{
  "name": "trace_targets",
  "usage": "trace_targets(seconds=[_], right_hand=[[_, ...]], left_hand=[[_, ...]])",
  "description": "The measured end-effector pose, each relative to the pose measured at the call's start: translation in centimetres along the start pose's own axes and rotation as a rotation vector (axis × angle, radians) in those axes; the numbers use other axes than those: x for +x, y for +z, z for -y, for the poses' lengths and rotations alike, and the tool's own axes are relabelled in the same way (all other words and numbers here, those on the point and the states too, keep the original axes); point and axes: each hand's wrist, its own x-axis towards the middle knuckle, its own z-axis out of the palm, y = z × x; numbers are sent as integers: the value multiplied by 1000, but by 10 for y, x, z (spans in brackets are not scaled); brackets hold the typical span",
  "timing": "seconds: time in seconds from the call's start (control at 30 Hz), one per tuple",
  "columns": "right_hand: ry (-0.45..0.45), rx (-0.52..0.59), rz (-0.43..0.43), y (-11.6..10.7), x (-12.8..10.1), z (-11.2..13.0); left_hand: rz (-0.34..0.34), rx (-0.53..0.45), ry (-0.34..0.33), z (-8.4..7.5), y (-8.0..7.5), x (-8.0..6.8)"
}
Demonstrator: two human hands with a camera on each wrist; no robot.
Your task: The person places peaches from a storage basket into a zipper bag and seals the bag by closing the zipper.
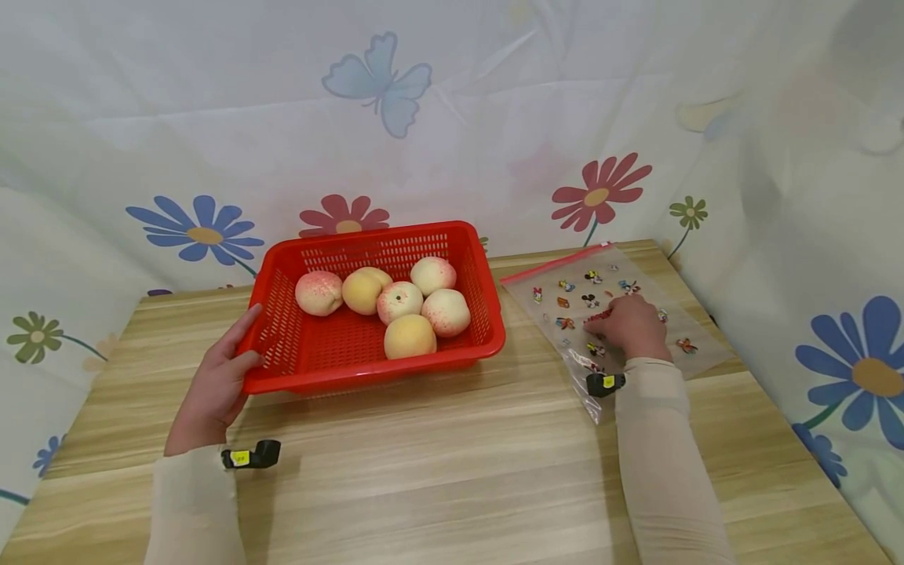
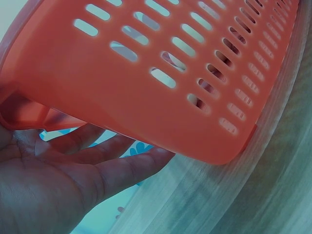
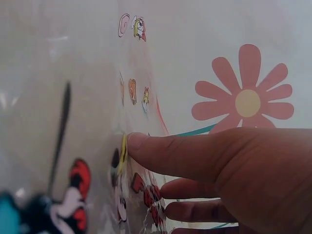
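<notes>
A red slotted basket [image 1: 282,369] stands on the wooden table with several peaches [image 1: 399,302] in it. My left hand [image 1: 219,380] lies against the basket's left wall [image 2: 161,87], fingers [image 2: 122,168] straight along its side and under the rim. To the right lies a clear zip bag [image 1: 565,294] printed with small cartoon figures [image 3: 73,195] and closed by a red strip. My right hand [image 1: 628,326] rests on top of the bag, fingers bent down, the thumb tip [image 3: 134,144] pressing the plastic.
The wooden table [image 1: 452,455] has its right edge just past the bag. A white cloth with flowers and a butterfly [image 1: 381,78] hangs behind and on both sides. A small black wrist camera [image 1: 250,455] sits by each cuff.
</notes>
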Motion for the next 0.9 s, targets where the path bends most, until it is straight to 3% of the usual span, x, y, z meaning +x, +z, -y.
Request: trace_targets(seconds=[0.9], right_hand=[[-91,54,54,-5,2,-6]], left_hand=[[-8,9,4,-2,3,-2]])
